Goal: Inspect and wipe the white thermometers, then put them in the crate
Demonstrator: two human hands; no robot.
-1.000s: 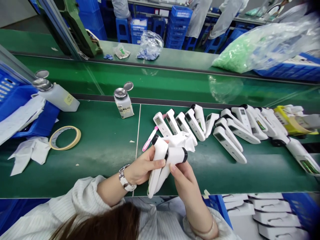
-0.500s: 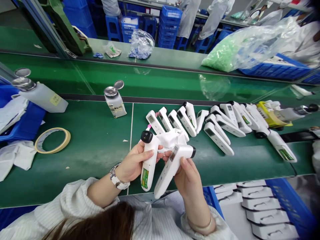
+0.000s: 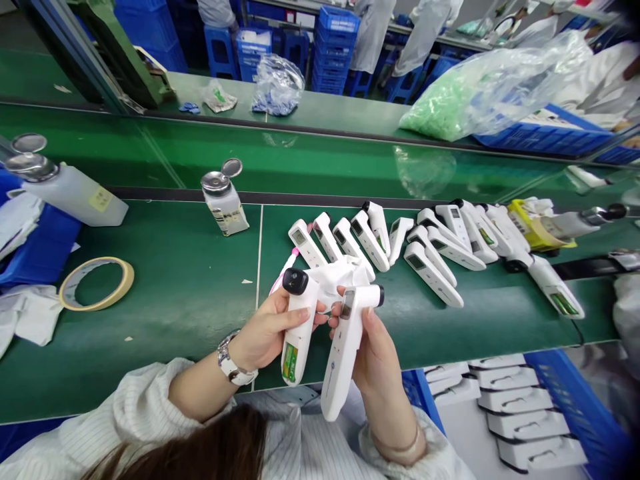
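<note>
My left hand (image 3: 265,333) is wrapped round a white handheld thermometer (image 3: 296,327) with a black lens end and a green label, held upright. My right hand (image 3: 375,347) grips a second white thermometer (image 3: 345,350), its small display facing me. A crumpled white cloth (image 3: 345,275) sits just behind both devices, touching my fingers. A pink-handled tool (image 3: 283,272) lies on the green belt behind my left hand.
A row of several white thermometers (image 3: 430,243) lies on the green conveyor (image 3: 190,280). A solvent bottle (image 3: 224,200), a tape roll (image 3: 95,283), blue crates, a tray of white parts (image 3: 525,413) at lower right, and a bag of green pieces (image 3: 480,87) surround me. People stand at the far bench.
The two thermometers were pressed together with the cloth, then drawn apart. The right one has swung more upright, its display towards me. The view shifted right.
</note>
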